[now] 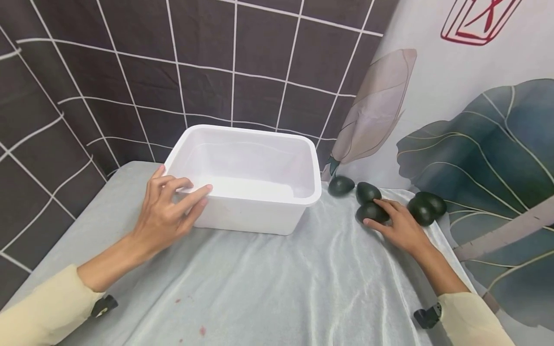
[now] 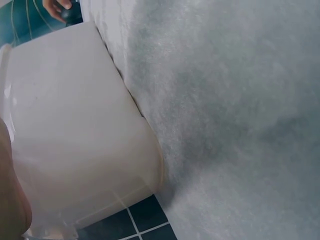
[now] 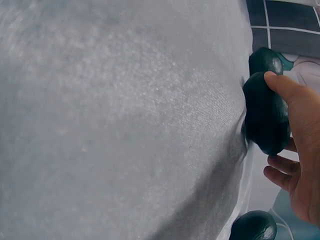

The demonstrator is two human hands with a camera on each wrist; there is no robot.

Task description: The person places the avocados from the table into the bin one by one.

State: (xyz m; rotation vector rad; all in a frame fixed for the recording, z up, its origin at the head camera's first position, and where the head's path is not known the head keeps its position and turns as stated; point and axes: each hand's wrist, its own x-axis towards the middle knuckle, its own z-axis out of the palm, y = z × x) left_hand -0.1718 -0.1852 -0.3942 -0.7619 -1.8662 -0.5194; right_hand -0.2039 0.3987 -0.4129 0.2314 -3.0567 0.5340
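Observation:
At its front left corner, a white plastic tub [image 1: 246, 216] has my left hand [image 1: 169, 209] on its rim, with fingers over the edge and the thumb outside. The tub's inside is bare in the head view. On the right, my right hand [image 1: 400, 226] holds a dark green avocado [image 3: 262, 112], thumb on its near side and fingers on the far side. That avocado lies on the cloth, close against another avocado [image 1: 368, 192]. A further avocado [image 1: 341, 185] sits nearer the tub. Two more, one of them an avocado [image 1: 421, 211] in front, lie right of the hand.
A pale grey velvet cloth [image 1: 259, 283] covers the table. Behind the tub rises a dark wall covering with white grid lines [image 1: 207, 91]. A leaf-printed white sheet [image 1: 484, 149] hangs along the right edge, close behind the avocados.

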